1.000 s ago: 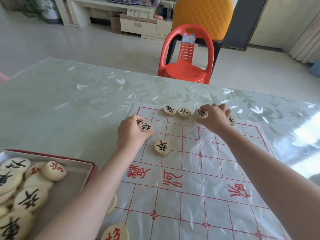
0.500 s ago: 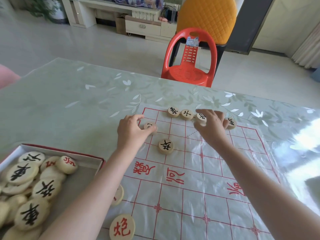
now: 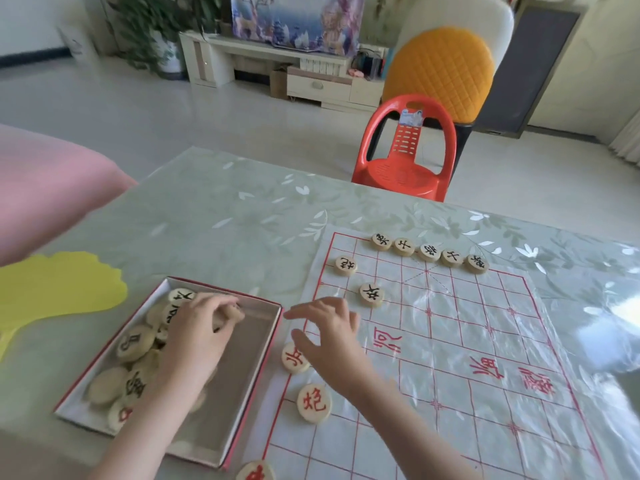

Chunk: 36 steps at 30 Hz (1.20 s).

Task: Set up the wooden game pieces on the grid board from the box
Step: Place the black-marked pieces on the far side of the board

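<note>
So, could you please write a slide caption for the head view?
Left hand grips a piece in the box; right hand hovers open over the board.

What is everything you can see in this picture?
grid board: one, clear with red lines, table's right.
black-lettered pieces: seven, pale wood, board's far end, five in a row.
red-lettered pieces: three, pale wood, along board's near-left edge.
box: one, red-edged, left of board.
boxed pieces: a heap, too overlapped to count, pale wood, in box.
table: one, green leaf pattern.
yellow sheet: one, table's left.
red chair: one, beyond table.
orange chair back: one, behind red chair.
cabinet: one, white, far wall.
plant: one, green, beside cabinet.
left hand: in box, fingers curled round a piece.
right hand: open, over board's left edge.
</note>
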Motion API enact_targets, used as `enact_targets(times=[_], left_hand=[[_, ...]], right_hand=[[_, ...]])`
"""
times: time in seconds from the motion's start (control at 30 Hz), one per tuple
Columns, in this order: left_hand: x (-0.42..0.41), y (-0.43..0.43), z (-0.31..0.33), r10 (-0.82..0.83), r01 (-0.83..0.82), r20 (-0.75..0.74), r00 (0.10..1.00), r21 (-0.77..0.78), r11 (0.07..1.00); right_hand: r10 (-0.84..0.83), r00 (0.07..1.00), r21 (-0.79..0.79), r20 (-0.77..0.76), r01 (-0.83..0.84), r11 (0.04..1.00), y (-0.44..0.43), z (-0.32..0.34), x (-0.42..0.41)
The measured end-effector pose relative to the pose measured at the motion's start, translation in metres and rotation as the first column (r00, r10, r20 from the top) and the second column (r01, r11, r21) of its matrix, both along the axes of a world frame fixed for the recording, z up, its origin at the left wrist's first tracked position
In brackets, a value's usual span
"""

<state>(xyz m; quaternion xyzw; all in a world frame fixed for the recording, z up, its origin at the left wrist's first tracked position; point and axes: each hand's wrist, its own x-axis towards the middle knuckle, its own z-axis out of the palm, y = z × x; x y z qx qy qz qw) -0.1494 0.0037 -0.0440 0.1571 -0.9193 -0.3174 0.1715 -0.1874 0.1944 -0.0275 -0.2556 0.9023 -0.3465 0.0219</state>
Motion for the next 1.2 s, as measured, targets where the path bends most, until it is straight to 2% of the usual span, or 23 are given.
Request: enact_targets(times=[0.17, 0.37, 0.5, 0.6, 0.7, 0.87, 1.0, 1.2], left_hand=[[-0.005, -0.003, -0.009, -0.037, 0.047, 0.091, 0.995, -0.111, 0.993], [-0.016, 0.002, -0.012, 0.06, -0.046, 0.09, 0.994, -0.153, 0.987], [-0.013, -0.003, -0.003, 0.108, -0.106, -0.018, 0.994, 0.077, 0.991], [0.001, -0.016, 0.007, 0.109, -0.085, -0.101, 0.989, 0.211, 0.974], [0.019, -0.033, 0.006, 0.134, -0.104, -0.084, 0.987, 0.289, 0.952], [0.039, -0.043, 0.005, 0.17, -0.122, -0.048, 0.984, 0.511, 0.851], [0.049, -0.041, 0.005, 0.174, -0.103, -0.077, 0.982, 0.555, 0.826], [0.056, -0.044, -0.009, 0.118, -0.055, -0.08, 0.99, 0.547, 0.835]], right_hand=[[0.008, 0.999, -0.008, 0.037, -0.008, 1.0, -0.02, -0.005, 0.024], [0.005, 0.997, 0.033, 0.073, -0.008, 0.999, -0.02, -0.012, 0.034], [-0.003, 0.997, 0.033, 0.077, 0.0, 0.999, -0.024, -0.014, 0.037], [-0.016, 0.998, 0.063, 0.06, 0.013, 0.998, -0.036, -0.015, 0.034], [-0.002, 0.997, 0.127, 0.079, -0.008, 0.992, -0.057, -0.016, 0.032], [0.075, 0.99, 0.145, 0.123, -0.093, 0.985, -0.089, -0.016, 0.03], [0.117, 0.985, 0.101, 0.125, -0.13, 0.986, -0.094, -0.018, 0.031], [0.104, 0.988, 0.149, 0.11, -0.12, 0.982, -0.085, -0.029, 0.034]])
